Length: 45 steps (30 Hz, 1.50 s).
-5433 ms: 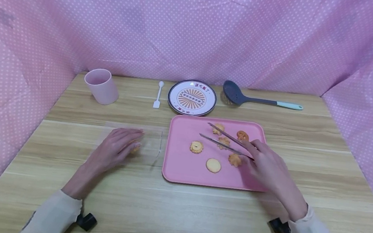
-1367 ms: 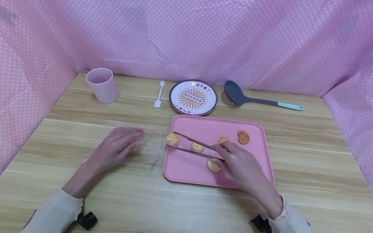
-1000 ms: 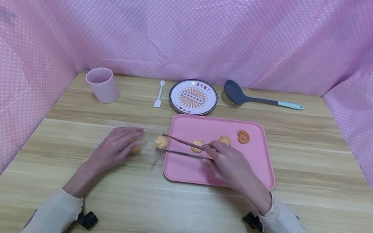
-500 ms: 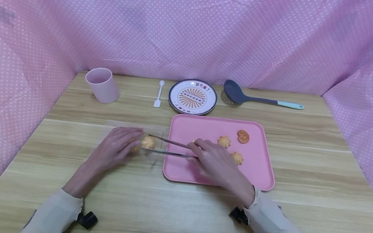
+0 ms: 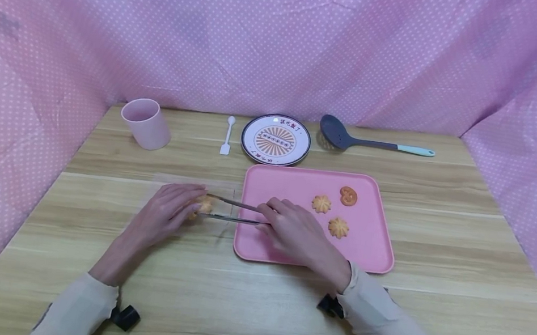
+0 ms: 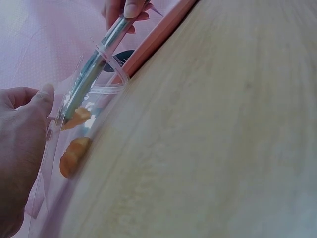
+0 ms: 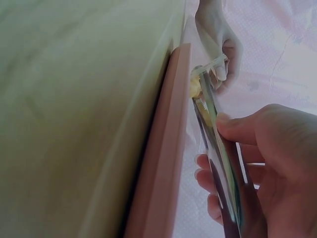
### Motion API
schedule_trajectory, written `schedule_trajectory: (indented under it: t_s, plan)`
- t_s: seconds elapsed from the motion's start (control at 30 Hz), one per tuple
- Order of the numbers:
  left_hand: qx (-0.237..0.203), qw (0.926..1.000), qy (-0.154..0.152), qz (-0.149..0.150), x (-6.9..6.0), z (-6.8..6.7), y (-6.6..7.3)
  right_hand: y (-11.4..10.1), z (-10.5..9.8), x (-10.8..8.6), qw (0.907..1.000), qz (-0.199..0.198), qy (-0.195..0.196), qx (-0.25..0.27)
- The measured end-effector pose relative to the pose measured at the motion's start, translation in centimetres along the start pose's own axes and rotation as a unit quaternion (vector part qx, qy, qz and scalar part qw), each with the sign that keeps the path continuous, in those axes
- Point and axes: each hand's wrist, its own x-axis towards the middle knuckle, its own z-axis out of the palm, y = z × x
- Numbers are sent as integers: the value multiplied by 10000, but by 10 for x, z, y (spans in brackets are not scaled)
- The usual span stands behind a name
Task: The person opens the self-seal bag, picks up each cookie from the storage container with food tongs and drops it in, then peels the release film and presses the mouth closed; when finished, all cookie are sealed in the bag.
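My left hand (image 5: 167, 210) pinches the upper side of a clear plastic zip bag (image 6: 106, 91), its mouth facing right. Metal tongs (image 5: 237, 204) are gripped by my right hand (image 5: 298, 232), and their tips reach inside the bag. A golden cookie (image 6: 78, 119) is at the tong tips. Deeper in the bag lies another cookie (image 6: 74, 156). On the pink tray (image 5: 379, 257) I see a flower-shaped cookie (image 5: 322, 203), a second flower-shaped cookie (image 5: 338, 227) and a pretzel-shaped cookie (image 5: 348, 196). My right hand covers part of the tray.
Along the back of the wooden table (image 5: 248, 313) stand a pink cup (image 5: 147, 124), a small white spoon (image 5: 227, 136), a patterned plate (image 5: 276, 140) and a dark skimmer (image 5: 337, 133) with a mint handle. A pink dotted cloth (image 5: 286, 38) hangs behind.
My right hand has carried a flower-shaped cookie in the tongs leftward from the back of the tray, through the bag's mouth and inside. The left hand has stayed in place on the bag.
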Motion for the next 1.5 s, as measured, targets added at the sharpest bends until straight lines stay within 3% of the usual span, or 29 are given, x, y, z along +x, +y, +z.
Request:
schedule_trajectory:
  t_s: [0.53, 0.8, 1.07, 1.5]
  plan:
    - [-59, 9999, 89, 33, -1, 2, -1, -2, 1, -4, 9992, 324, -132, 188]
    - [-54, 10000, 30, -46, -2, 1, 0, 6, -7, -21, 9976, 592, -135, 334]
    - [-20, 10000, 29, -19, 0, 1, 1, 21, -17, -40, 9979, 584, 194, 220]
    - [42, 9998, -71, -165, -1, 1, 1, 43, -34, -66, 9955, 926, 155, 100]
